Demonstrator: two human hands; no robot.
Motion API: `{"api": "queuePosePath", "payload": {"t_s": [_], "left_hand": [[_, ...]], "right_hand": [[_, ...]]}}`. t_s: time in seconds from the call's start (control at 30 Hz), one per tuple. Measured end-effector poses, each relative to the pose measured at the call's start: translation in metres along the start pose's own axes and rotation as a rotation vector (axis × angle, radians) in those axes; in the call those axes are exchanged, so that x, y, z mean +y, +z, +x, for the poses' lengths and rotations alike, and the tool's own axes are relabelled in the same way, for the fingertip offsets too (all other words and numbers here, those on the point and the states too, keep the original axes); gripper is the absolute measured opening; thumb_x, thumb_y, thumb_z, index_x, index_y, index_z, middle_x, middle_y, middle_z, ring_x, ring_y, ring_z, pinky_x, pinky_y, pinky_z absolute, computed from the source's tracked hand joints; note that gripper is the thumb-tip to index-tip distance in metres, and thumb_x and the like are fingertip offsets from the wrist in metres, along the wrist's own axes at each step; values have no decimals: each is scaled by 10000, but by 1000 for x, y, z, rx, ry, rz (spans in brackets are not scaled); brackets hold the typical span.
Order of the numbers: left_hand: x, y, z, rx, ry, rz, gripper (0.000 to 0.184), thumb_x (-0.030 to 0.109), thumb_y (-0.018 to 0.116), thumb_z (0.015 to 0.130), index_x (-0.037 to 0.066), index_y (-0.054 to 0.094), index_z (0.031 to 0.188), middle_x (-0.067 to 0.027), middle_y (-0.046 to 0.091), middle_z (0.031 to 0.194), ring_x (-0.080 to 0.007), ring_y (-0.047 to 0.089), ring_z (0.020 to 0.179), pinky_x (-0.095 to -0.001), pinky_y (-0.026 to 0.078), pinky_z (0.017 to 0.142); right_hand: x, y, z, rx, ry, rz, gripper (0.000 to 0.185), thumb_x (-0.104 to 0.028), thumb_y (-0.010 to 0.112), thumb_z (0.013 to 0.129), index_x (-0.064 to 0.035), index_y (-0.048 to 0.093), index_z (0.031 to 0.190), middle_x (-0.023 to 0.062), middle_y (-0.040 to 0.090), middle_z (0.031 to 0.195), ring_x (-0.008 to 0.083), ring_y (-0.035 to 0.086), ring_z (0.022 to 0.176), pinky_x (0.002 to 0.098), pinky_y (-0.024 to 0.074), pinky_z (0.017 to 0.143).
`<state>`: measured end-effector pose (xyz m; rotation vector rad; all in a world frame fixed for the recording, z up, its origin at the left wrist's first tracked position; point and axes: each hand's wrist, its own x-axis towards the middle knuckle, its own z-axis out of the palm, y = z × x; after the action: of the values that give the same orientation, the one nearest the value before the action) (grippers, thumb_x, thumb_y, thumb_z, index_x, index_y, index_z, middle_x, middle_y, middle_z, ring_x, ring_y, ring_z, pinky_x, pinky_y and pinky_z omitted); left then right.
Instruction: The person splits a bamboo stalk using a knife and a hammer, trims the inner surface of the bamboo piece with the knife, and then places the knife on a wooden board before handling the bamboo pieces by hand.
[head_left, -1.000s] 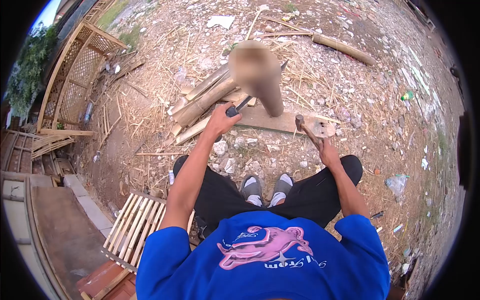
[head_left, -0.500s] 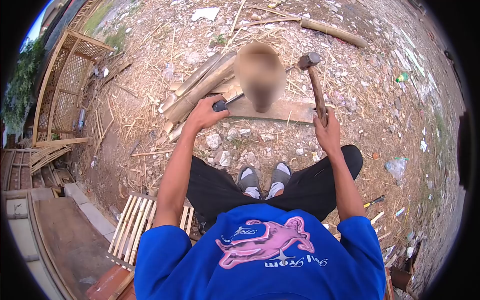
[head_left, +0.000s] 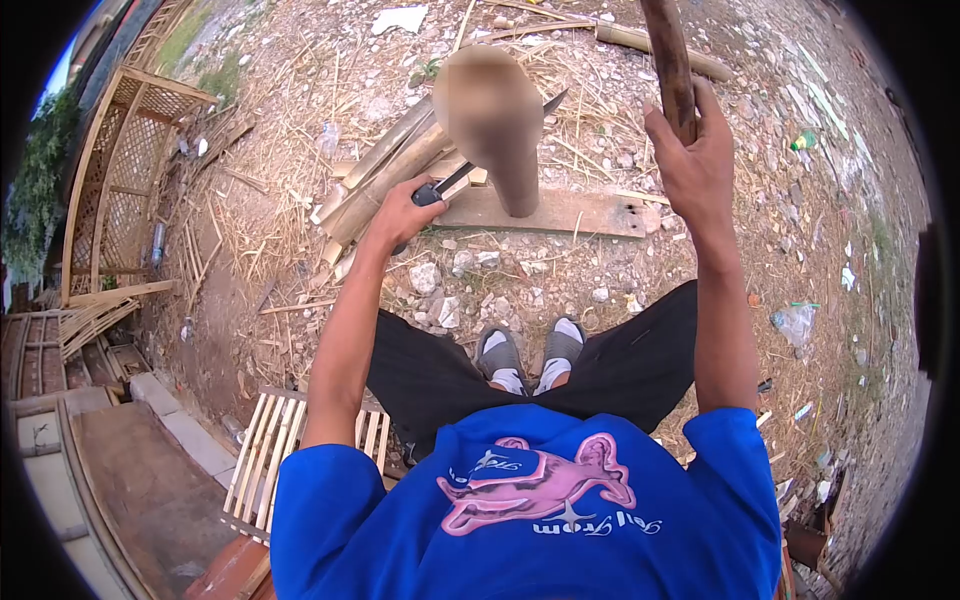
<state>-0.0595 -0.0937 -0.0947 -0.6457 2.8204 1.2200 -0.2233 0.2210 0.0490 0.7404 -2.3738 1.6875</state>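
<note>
My left hand (head_left: 405, 215) is closed around the black handle of a long blade (head_left: 556, 103), which passes behind or through the blurred top of an upright bamboo piece (head_left: 517, 185). That piece stands on a flat wooden board (head_left: 590, 213) on the ground. Raised at the upper right, my right hand (head_left: 697, 165) grips the wooden handle of a hammer (head_left: 670, 55); its head is out of the frame. Split bamboo lengths (head_left: 385, 185) lie left of the upright piece, close to my left hand.
A lattice frame (head_left: 110, 190) stands at the far left, and a slatted wooden panel (head_left: 262, 455) lies lower left. Another bamboo pole (head_left: 715, 68) rests at the back. Stones, shavings and a plastic bag (head_left: 795, 322) are scattered over the ground.
My right hand has lifted the hammer up, and its head has left the view. My left hand still holds the blade at the bamboo, whose top has shifted slightly left.
</note>
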Motion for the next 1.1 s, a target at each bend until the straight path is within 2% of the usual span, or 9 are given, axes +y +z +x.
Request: {"api": "queuePosePath", "payload": {"t_s": [0.17,0.23,0.27,0.47,0.6,0.77,0.87,1.0,1.1], "left_hand": [[-15,4,-1,3,30,0,411,322,703,733,24,643,1010,-137,643,783,-240,610,727,-376,484,701],[-18,-1,1,-32,-1,2,416,320,699,734,24,645,1022,-140,646,790,-246,615,734,-379,487,708],[-18,1,-1,-56,-16,-4,419,319,697,735,24,646,1028,-141,648,793,-250,618,738,-381,489,711],[-4,-11,4,-3,1,18,444,318,695,725,12,644,1043,-140,648,811,-245,618,769,-372,492,741],[0,-13,1,-88,-54,36,471,329,716,721,15,643,1065,-132,653,900,-233,603,821,-360,484,789],[-23,-3,1,-12,10,31,450,313,708,720,12,640,1048,-115,648,891,-212,594,816,-347,479,766],[-14,-7,-1,-59,-14,10,466,343,689,717,4,643,1034,-186,659,860,-301,633,823,-398,491,790],[-9,-18,3,-67,-16,142,484,368,682,711,17,652,1043,-194,666,874,-311,642,839,-404,493,796],[-19,-16,13,-53,-15,103,471,371,682,709,20,654,1022,-184,666,859,-309,638,820,-403,495,778]], "right_hand": [[42,43,-9,95,-17,112,108,-85,604,866,9,562,897,41,515,649,94,464,589,305,407,564],[108,56,-51,-201,114,-186,214,-40,559,816,22,564,1021,257,632,794,425,642,755,464,488,712],[142,59,-69,-448,218,-385,298,-44,546,784,6,561,1078,316,636,891,513,593,905,544,467,795],[165,49,-94,-458,194,-387,369,-75,565,767,-17,546,1131,316,638,908,507,605,900,548,466,789],[74,39,-40,-296,208,-260,344,-116,599,789,-33,549,1119,280,644,870,483,620,835,498,464,727],[20,39,6,-52,8,-19,157,-108,604,816,-18,566,940,80,533,681,144,454,597,345,423,597],[75,77,-25,-46,123,15,144,-89,589,809,-14,578,933,131,600,720,234,569,624,403,461,646],[167,79,-82,-387,352,-336,313,-66,541,777,-16,605,1079,263,664,907,465,638,926,517,474,823],[168,69,-81,-230,404,-307,403,-83,551,772,-21,593,1168,271,654,943,446,635,957,493,476,838]]}}
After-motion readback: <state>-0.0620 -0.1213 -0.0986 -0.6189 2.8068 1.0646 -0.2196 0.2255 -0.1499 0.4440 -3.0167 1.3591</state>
